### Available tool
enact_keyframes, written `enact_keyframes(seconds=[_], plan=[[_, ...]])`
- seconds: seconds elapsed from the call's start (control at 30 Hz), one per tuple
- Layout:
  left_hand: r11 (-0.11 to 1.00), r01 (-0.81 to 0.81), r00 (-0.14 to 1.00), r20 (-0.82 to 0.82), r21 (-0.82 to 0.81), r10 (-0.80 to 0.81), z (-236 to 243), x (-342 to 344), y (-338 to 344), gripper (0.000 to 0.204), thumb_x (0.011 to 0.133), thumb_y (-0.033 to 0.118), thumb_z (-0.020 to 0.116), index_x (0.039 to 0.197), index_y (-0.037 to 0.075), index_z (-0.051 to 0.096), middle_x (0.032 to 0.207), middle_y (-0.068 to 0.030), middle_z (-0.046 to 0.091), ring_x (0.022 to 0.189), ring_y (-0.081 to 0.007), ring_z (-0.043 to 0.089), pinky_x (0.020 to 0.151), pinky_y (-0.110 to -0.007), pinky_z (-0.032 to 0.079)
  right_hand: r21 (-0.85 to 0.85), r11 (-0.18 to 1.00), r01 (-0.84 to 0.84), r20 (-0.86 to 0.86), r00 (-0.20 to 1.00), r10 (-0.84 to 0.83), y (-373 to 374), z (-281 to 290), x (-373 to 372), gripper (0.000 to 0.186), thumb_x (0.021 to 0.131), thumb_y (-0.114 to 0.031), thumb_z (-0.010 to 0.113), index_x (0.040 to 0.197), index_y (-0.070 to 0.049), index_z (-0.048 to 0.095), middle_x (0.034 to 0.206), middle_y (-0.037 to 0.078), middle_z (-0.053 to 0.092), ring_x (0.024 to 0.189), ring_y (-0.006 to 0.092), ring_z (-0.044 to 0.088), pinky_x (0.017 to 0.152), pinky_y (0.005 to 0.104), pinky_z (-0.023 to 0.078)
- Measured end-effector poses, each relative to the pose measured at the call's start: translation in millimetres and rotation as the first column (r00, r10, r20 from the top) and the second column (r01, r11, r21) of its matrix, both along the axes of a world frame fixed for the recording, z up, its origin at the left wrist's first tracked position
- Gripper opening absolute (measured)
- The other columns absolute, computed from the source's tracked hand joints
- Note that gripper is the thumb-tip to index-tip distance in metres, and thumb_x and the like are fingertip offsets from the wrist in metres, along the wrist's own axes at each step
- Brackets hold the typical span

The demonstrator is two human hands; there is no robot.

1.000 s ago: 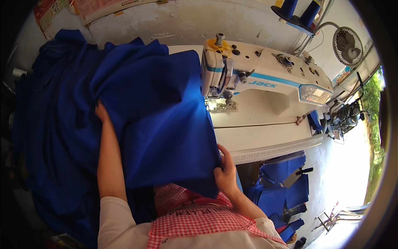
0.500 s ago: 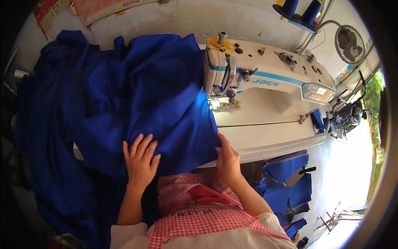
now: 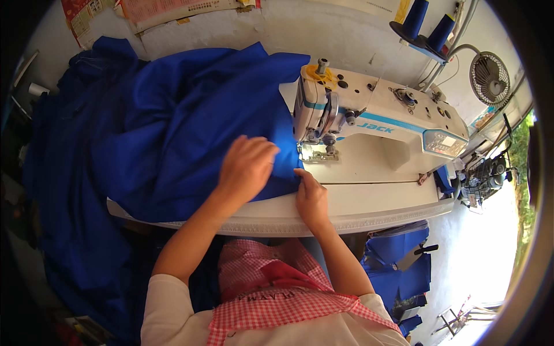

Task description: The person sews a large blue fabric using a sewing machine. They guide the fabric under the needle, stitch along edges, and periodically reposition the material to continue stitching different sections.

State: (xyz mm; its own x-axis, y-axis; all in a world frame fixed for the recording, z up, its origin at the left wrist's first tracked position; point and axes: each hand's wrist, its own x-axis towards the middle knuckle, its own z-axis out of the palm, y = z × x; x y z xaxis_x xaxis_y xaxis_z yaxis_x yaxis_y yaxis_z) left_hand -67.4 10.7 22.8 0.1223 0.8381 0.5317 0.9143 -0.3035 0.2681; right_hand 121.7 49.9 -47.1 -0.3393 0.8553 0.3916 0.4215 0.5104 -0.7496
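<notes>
Blue cloth (image 3: 173,132), a large heap of it, covers the left half of the desk (image 3: 369,205) and spills over its left edge toward the floor. Its right edge lies just beside the presser foot (image 3: 330,149) of the white sewing machine (image 3: 375,124).

Hidden or unclear: the needle area is small and partly shaded, so whether cloth sits under the foot cannot be told. The left hand's palm is out of sight. The heap's lower folds fade into dark at the frame's left rim. The picture's corners are black.

Left hand (image 3: 247,166): flat on the cloth, fingers spread, pressing, not gripping. Right hand (image 3: 311,196): at the cloth's near right corner by the desk's front edge, fingertips pinching or pressing that corner; a true grip cannot be made out.

Change: half a second ago the left hand lay lower, near the desk's front edge; it has moved up and right toward the machine. The right hand holds about the same spot. The cloth edge sits closer to the foot.

Surroundings: pale desk, whitewashed wall with paper sheets (image 3: 173,8), two blue thread cones (image 3: 427,23) on a shelf, small fan (image 3: 489,78) at right, more blue pieces (image 3: 398,259) below the desk, bright daylight at right.
</notes>
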Motion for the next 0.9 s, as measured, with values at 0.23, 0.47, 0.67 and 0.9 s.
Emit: enact_keyframes(seconds=[0.23, 0.47, 0.67, 0.9], plan=[[0.914, 0.028, 0.995, -0.08, -0.405, -0.066, -57, -6, 29, 0.053, 0.095, 0.037, 0.051, 0.144, 0.017, 0.042, 0.153, -0.0051, 0.034, 0.142, -0.0256, 0.03, 0.115, -0.052, 0.022, -0.121, 0.992, 0.033, 0.0, 0.999, -0.034, 11, 14, 6, 0.023, 0.091, -0.008, 0.059, 0.113, -0.002, 0.061, 0.069, 0.018, 0.065, 0.062, 0.0298, 0.068, 0.059, 0.0377, 0.052], [0.982, 0.183, 0.981, 0.071, -0.045, -0.179, -72, -20, 34, 0.032, 0.089, 0.022, 0.062, 0.118, 0.008, 0.061, 0.119, -0.0102, 0.064, 0.112, -0.0279, 0.06, 0.097, -0.041, 0.047, 0.011, 0.997, 0.081, 0.621, 0.781, -0.07, 70, 33, 20, 0.03, 0.088, -0.033, 0.058, 0.088, -0.007, 0.071, 0.077, 0.02, 0.068, 0.075, 0.0394, 0.067, 0.07, 0.0472, 0.053], [0.943, 0.316, 0.949, 0.021, -0.101, -0.316, -52, 31, 13, 0.035, 0.079, 0.023, 0.072, 0.111, 0.011, 0.066, 0.114, -0.0095, 0.062, 0.109, -0.0267, 0.057, 0.094, -0.043, 0.045, 0.087, 0.99, 0.111, 0.399, 0.907, -0.137, 39, 30, 32, 0.023, 0.088, -0.028, 0.063, 0.084, -0.006, 0.068, 0.085, 0.015, 0.068, 0.077, 0.0361, 0.066, 0.067, 0.0455, 0.052], [0.966, 0.249, 0.946, 0.233, -0.074, -0.226, -65, 28, 46, 0.017, 0.083, 0.014, 0.066, 0.099, 0.011, 0.069, 0.095, -0.0047, 0.066, 0.089, -0.0259, 0.065, 0.076, -0.037, 0.052, 0.298, 0.929, 0.22, 0.24, 0.925, -0.295, 25, -5, 15, 0.008, 0.08, -0.01, 0.063, 0.087, -0.006, 0.062, 0.083, 0.011, 0.06, 0.076, 0.0316, 0.063, 0.064, 0.0415, 0.051]])
